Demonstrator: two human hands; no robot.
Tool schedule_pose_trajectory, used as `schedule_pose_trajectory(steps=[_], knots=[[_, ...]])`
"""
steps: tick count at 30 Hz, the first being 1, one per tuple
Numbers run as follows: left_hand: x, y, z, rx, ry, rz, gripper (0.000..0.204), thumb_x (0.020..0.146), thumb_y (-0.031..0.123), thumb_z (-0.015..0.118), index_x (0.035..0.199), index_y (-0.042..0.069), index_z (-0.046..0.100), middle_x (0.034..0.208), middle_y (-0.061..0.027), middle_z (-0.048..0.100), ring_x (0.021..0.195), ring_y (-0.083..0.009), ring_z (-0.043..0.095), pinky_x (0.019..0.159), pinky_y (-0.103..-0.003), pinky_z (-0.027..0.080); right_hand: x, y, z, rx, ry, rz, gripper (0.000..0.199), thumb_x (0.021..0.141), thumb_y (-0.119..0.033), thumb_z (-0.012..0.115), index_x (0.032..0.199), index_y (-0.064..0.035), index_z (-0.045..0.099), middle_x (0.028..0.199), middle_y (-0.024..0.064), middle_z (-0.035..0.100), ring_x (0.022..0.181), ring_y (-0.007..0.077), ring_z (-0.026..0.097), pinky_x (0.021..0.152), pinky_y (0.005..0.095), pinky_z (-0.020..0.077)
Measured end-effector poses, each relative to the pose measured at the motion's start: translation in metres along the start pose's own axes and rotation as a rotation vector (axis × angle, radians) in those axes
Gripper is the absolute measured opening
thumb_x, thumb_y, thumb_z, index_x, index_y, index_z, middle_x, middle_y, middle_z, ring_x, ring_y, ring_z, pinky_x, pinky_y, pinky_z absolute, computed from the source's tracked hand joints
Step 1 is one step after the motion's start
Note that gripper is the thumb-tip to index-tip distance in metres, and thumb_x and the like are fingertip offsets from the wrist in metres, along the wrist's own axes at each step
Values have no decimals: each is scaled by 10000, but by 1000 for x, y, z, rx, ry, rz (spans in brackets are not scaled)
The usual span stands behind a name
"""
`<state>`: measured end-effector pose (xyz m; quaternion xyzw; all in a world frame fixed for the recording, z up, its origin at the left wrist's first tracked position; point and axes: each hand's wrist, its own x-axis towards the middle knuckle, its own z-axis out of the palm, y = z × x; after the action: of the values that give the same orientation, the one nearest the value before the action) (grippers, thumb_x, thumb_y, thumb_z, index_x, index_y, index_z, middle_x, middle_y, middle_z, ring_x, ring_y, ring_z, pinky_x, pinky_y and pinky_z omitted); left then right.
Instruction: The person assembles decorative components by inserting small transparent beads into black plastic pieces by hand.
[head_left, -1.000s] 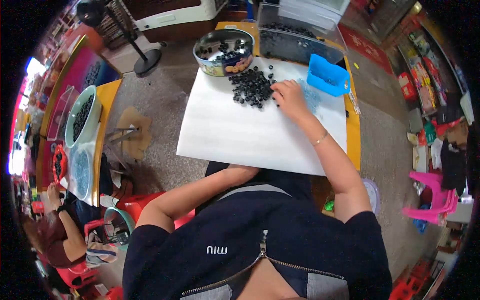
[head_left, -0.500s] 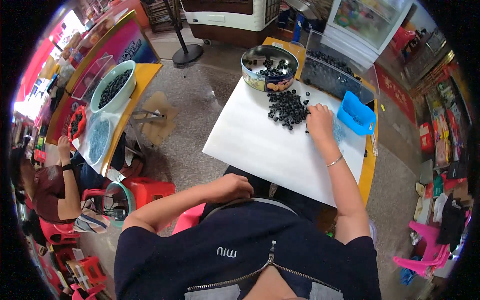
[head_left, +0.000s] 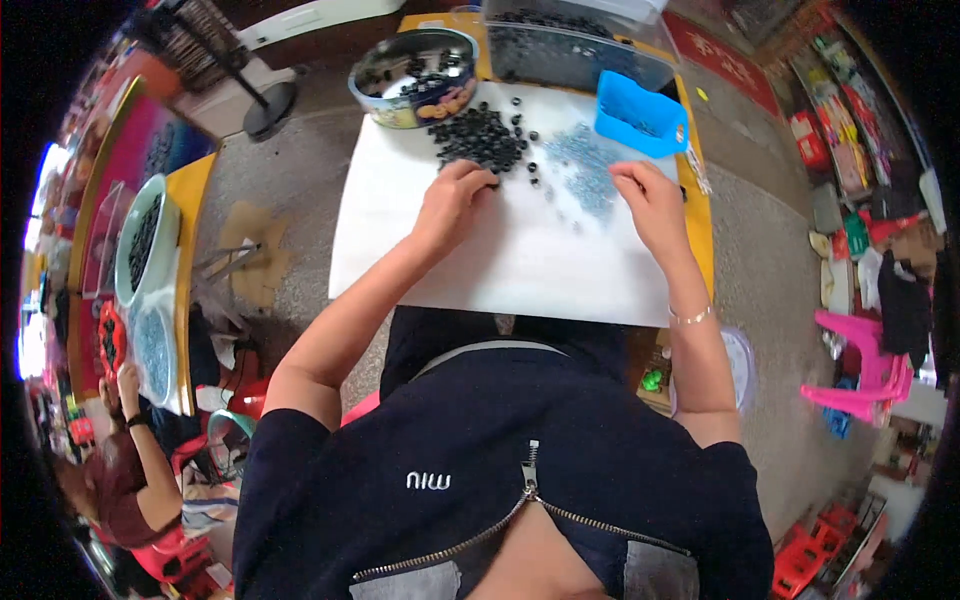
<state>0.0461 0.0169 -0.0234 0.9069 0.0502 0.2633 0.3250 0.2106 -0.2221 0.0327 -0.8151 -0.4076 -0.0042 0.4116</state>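
The left hand [head_left: 452,203] rests curled at the near edge of the black button pile [head_left: 480,138], fingers seemingly pinching 1 piece, though that is hard to tell. The right hand [head_left: 650,205] lies loosely open on the small silvery parts [head_left: 585,170], near the blue scoop [head_left: 640,115]. Picking looks underway; pairing needs a fine grip.

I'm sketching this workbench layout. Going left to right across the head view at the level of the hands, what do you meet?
Left hand at the pile of black parts → scatter of small grey parts on the white sheet → right hand, below the blue scoop.
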Motion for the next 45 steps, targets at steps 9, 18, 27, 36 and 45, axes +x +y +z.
schedule_pose_trajectory(steps=[9, 18, 27, 36, 45], knots=[[-9, 23, 0, 116, -83, -140, 331, 775, -44, 607, 1084, 73, 626, 1168, -131, 531, 911, -293, 606, 772, -367, 499, -120, 84, -63, -106, 389, 437, 154, 849, -139, 620, 958, -40, 666, 840, 101, 653, 753, 203, 631, 692, 300, 485], [-15, 25, 8, 310, 13, -11, 316, 787, 5, 639, 1085, 105, 622, 1155, -125, 537, 1047, -304, 515, 844, -382, 463, -85, 115, -63, -141, 333, 395, 160, 847, -139, 616, 963, -38, 659, 907, 122, 676, 812, 242, 652, 722, 335, 498], [-35, 23, 1, 291, 88, -77, 303, 789, 49, 667, 1083, 109, 622, 1154, -127, 537, 1022, -307, 507, 866, -391, 444, -53, 77, -52, -91, 244, 301, 146, 842, -143, 614, 927, -34, 663, 885, 124, 657, 788, 255, 635, 714, 344, 496], [-58, 37, 9, 95, 165, -175, 287, 789, 29, 669, 1069, 61, 618, 1159, -144, 535, 1011, -299, 508, 830, -368, 460, -62, 31, 14, -233, 189, 88, 104, 796, -112, 628, 867, -38, 645, 834, 128, 626, 817, 313, 586, 738, 409, 459], [-62, 37, 4, 100, 212, -145, 251, 805, 40, 650, 1054, 56, 618, 1147, -145, 534, 994, -298, 506, 827, -376, 452, -33, 67, 26, -338, 183, 58, 134, 781, -103, 649, 901, -45, 654, 853, 119, 626, 796, 292, 594, 715, 401, 470]])
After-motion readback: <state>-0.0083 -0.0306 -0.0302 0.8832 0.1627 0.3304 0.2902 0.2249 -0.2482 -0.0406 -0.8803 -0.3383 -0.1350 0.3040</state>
